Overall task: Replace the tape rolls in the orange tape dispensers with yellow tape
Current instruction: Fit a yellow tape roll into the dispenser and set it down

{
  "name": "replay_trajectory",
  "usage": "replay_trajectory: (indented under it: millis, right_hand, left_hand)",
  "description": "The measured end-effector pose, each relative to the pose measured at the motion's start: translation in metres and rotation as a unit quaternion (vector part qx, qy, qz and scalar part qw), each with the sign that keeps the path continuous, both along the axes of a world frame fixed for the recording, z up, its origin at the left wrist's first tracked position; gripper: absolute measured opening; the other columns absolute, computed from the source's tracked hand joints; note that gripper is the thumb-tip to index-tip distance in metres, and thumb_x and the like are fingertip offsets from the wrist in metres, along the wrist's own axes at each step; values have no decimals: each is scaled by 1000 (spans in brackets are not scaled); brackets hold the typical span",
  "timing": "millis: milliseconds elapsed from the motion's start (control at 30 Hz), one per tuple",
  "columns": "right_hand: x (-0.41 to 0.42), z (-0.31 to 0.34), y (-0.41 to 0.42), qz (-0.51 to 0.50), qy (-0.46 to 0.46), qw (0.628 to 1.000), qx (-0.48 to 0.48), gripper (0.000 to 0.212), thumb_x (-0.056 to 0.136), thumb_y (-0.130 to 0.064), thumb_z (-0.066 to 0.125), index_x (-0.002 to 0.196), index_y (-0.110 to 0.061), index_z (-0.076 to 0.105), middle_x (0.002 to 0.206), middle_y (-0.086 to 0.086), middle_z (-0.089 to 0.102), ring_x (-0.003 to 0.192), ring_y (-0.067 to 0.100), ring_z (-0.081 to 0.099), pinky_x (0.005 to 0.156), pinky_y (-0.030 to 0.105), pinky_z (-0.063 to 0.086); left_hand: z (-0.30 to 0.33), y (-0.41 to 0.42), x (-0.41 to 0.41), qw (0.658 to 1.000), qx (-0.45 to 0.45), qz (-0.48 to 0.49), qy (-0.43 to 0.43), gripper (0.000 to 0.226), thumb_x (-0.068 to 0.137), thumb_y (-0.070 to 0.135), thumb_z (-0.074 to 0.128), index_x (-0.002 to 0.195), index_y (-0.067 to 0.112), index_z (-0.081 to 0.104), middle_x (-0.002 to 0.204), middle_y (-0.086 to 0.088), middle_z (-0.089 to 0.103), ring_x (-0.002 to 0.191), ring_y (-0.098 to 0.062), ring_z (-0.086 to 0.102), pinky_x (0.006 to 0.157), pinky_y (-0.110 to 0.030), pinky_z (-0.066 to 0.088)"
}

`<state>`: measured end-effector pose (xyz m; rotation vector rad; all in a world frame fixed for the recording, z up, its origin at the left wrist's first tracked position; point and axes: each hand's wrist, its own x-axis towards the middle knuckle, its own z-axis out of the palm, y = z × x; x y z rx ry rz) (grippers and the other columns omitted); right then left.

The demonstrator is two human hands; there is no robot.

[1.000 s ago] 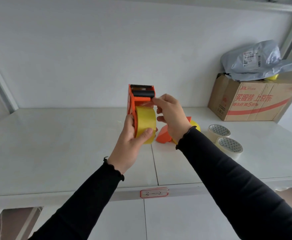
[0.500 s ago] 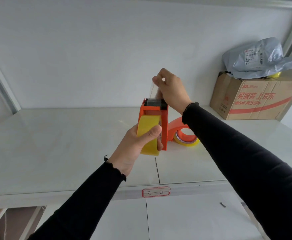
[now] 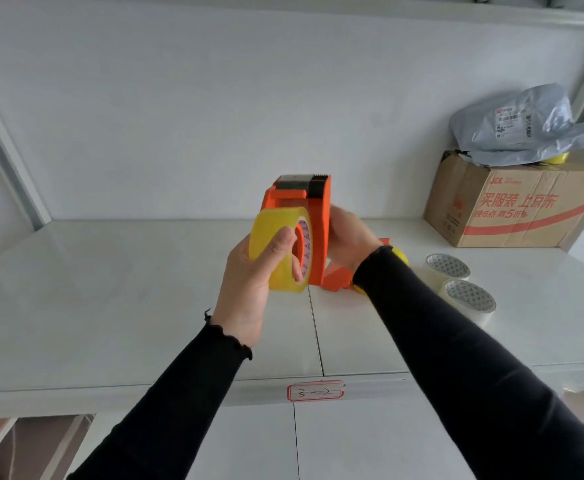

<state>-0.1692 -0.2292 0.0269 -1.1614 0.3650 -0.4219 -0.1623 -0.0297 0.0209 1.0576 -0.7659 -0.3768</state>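
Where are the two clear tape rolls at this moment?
In the head view, the two clear tape rolls lie on the white shelf, right of the right forearm and in front of the brown cardboard box.

Looked like a stockroom or packing area. Seen: white metal shelving (image 3: 110, 289) with angled grey uprights (image 3: 3, 150), a red-bordered handwritten bin label (image 3: 315, 392) stuck on the shelf edge, a printed cardboard carton (image 3: 512, 206) topped by a grey courier bag (image 3: 525, 129) with a shipping label, and 2 spare clear tape rolls (image 3: 467, 296) beside it.
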Motion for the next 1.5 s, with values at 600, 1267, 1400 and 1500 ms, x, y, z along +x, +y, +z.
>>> replay_trajectory:
  millis: [600, 1267, 1400, 1500]
  right_hand:
    - [-25, -9, 83, -41, -38, 983, -177, 33, 96, -13, 61, 129, -7, 64, 120, 21, 72, 108, 33, 71, 90, 48, 59]
    - [-45, 26, 45, 319, 422, 413, -742, 106, 76, -71, 69, 159, -50, 6, 169, -12, 18, 154, 19, 21, 122, 46, 19]
    - [-10, 37, 62, 264, 306, 659, -634, 89, 90, -64, 58, 161, -41, 10, 163, -9, 36, 145, 13, 41, 113, 27, 29]
    - [-5, 40, 62, 199, 340, 571, -720, 65, 95, -56, 58, 146, -19, 41, 132, -4, 59, 113, 22, 61, 90, 32, 46]
  left_hand:
    - [-23, 4, 44, 970, -71, -130, 192, 55, 98, 53, 43, 115, 4, 60, 106, -14, 67, 102, -23, 66, 95, -37, 52]
    - [-49, 48, 114, 779, 516, 5, -355, 31, 95, 33, 58, 122, 18, 64, 127, 2, 64, 120, -16, 58, 95, -26, 41]
    - [-41, 50, 119, 730, 547, 24, -409, 26, 95, 34, 54, 114, 19, 64, 119, 3, 64, 112, -18, 58, 93, -31, 43]
    - [-37, 55, 122, 690, 568, 39, -447, 15, 95, 33, 52, 99, 23, 61, 109, 6, 63, 102, -18, 57, 86, -31, 43]
